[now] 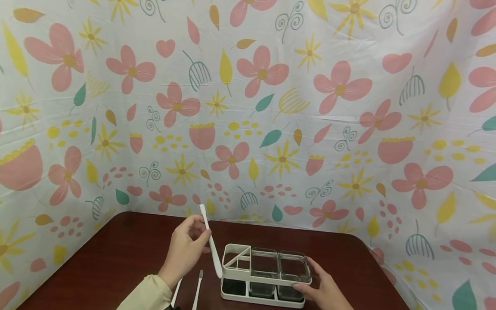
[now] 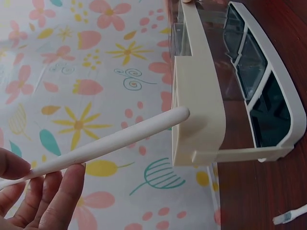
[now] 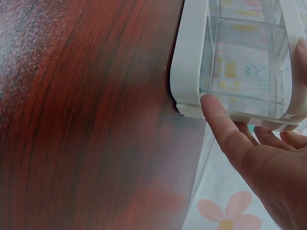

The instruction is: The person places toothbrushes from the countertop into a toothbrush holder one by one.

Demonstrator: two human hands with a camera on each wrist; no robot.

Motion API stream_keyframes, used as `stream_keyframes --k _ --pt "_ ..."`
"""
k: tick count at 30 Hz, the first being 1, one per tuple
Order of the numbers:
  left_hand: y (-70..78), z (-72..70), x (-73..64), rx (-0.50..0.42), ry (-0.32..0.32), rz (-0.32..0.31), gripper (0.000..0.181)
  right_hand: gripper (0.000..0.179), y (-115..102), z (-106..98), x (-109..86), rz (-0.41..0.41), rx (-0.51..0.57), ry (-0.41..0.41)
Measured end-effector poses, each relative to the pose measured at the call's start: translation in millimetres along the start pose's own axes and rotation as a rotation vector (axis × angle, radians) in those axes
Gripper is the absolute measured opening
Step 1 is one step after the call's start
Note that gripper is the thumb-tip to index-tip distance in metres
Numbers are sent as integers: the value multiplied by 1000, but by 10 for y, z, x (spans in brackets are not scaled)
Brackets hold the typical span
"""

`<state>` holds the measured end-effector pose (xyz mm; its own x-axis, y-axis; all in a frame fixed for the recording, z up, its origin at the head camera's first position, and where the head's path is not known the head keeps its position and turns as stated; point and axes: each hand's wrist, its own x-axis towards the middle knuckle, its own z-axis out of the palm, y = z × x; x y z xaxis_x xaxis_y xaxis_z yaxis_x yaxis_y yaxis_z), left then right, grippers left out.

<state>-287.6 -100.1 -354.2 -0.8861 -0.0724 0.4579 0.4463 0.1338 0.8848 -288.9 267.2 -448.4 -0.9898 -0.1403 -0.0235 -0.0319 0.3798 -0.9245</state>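
Note:
My left hand (image 1: 185, 247) pinches a white toothbrush (image 1: 212, 245) by its upper part, head up and handle slanting down to the right. The handle's rounded end is beside the left end of a cream two-tier toothbrush holder (image 1: 237, 273); whether they touch I cannot tell. Small divided slots occupy the holder's upper left, and clear cups (image 1: 265, 269) sit in its frame to the right. My right hand (image 1: 326, 289) grips the right end of the upper tier, thumb in front and other fingers behind; its fingers (image 3: 235, 143) show in the right wrist view.
Two more white items lie on the dark red wooden table (image 1: 131, 258) left of the holder: a toothbrush (image 1: 197, 290) and a thin white handle (image 1: 176, 292) partly hidden by my left sleeve. A flower-printed curtain (image 1: 248, 129) hangs behind and beside the table.

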Motion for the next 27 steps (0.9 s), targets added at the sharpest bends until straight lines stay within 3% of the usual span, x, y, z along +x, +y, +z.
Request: stream_keyframes --k 13,21,27 --pt "-17 125 35 -81 19 3 21 96 2 -11 -16 -18 -27 -7" --pt "-13 182 63 -120 42 27 21 98 -20 -2 -12 -7 -113 47" --pt "-37 237 79 -152 43 37 20 99 -33 8 -28 2 -96 51"
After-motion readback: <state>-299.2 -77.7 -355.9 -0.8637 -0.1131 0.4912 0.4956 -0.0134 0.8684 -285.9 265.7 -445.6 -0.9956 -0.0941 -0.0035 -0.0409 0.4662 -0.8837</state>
